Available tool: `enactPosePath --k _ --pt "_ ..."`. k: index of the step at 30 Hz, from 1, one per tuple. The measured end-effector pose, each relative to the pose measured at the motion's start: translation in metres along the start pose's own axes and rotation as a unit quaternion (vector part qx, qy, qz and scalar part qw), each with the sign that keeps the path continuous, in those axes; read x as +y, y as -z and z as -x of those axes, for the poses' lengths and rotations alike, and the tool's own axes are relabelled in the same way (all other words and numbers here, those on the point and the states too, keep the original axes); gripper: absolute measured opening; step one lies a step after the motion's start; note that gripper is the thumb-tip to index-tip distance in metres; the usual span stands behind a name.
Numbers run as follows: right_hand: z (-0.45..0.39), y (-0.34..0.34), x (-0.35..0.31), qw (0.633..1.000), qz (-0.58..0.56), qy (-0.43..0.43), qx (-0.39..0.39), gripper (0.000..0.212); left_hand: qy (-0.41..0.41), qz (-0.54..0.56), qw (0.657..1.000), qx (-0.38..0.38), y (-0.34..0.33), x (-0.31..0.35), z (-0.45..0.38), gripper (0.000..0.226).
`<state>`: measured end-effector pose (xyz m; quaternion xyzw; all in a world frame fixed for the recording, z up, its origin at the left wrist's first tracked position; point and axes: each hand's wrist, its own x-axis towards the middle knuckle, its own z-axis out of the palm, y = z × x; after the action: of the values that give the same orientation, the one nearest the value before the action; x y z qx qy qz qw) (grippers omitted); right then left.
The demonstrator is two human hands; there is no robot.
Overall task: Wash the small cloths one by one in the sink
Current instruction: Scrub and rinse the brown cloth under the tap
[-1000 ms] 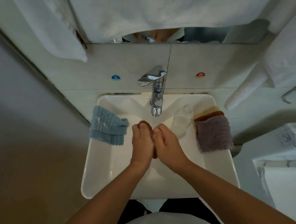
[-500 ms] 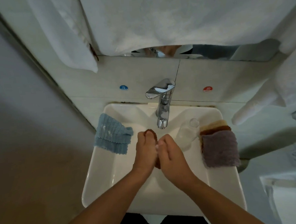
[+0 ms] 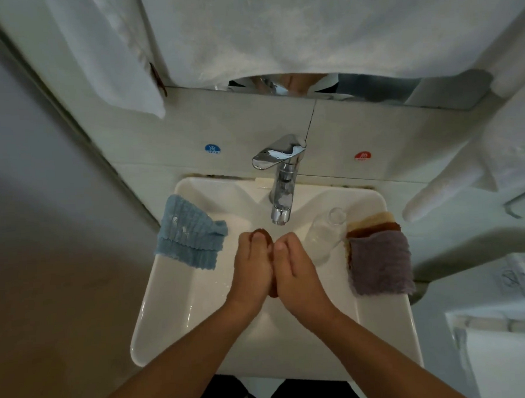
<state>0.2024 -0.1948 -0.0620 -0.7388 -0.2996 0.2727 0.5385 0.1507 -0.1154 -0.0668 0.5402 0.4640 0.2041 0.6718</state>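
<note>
Over the white sink (image 3: 158, 320), my left hand (image 3: 252, 269) and my right hand (image 3: 298, 273) lie palm to palm with straight fingers, pressing a small brown cloth (image 3: 264, 233) between them. Only the cloth's tip past my left fingertips and a bit near my wrists show. The hands sit just in front of the chrome faucet (image 3: 282, 197); I see no water running. A blue cloth (image 3: 190, 236) hangs over the sink's left rim. On the right rim lies a purple cloth (image 3: 378, 265) on top of a brown and a tan cloth (image 3: 372, 223).
A clear bottle (image 3: 324, 235) lies inside the basin at the right, next to my right hand. White towels (image 3: 276, 30) hang above the mirror strip. A wall (image 3: 43, 210) runs close along the sink's left side, and a white fixture (image 3: 505, 338) stands to the right.
The view has tilted, so the sink sits lower in the frame. My hands stay pressed on the brown cloth, with my right fingertips slid forward a little.
</note>
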Motion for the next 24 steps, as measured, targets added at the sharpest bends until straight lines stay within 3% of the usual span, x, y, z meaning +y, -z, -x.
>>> enactPosePath --k 2,5,6,10,11,14,15,19,20,23,24 --pt "0.004 -0.002 -0.003 0.998 0.038 0.015 -0.051 0.024 0.012 0.025 0.999 0.037 0.002 0.006 -0.007 0.022" --pt "-0.016 0.002 -0.004 0.994 0.022 -0.02 0.103 0.024 0.034 0.03 0.999 -0.017 -0.01 -0.009 0.018 0.024" --pt "-0.017 0.001 -0.004 0.992 -0.001 -0.029 0.12 0.024 0.041 0.033 0.998 -0.028 -0.011 -0.01 0.021 0.024" --pt "0.004 -0.004 -0.001 0.999 0.008 -0.018 -0.049 0.027 0.029 0.031 0.998 0.047 0.002 0.002 -0.005 0.023" --pt "0.001 -0.001 0.0 0.998 0.016 -0.028 -0.05 0.027 0.032 0.032 0.998 0.045 0.002 -0.001 -0.002 0.023" --pt "-0.019 0.007 0.0 0.993 0.018 -0.063 0.095 0.027 0.045 0.012 0.998 -0.036 -0.011 -0.018 0.021 0.024" --pt "-0.018 0.006 0.001 0.992 0.005 -0.065 0.109 0.027 0.05 0.007 0.998 -0.045 -0.012 -0.016 0.022 0.023" --pt "0.006 -0.005 -0.001 0.999 0.023 -0.028 -0.031 0.028 0.033 0.038 0.997 0.062 -0.001 0.003 -0.008 0.02" --pt "0.001 -0.002 0.001 0.999 0.023 -0.034 -0.024 0.028 0.032 0.035 0.997 0.059 -0.001 0.0 -0.004 0.02" --pt "-0.013 0.007 -0.001 0.993 0.007 -0.068 0.1 0.029 0.028 -0.004 0.999 -0.039 -0.011 -0.017 0.021 0.027" --pt "-0.011 0.007 0.0 0.993 0.001 -0.066 0.102 0.03 0.031 -0.005 0.999 -0.043 -0.011 -0.016 0.019 0.027"
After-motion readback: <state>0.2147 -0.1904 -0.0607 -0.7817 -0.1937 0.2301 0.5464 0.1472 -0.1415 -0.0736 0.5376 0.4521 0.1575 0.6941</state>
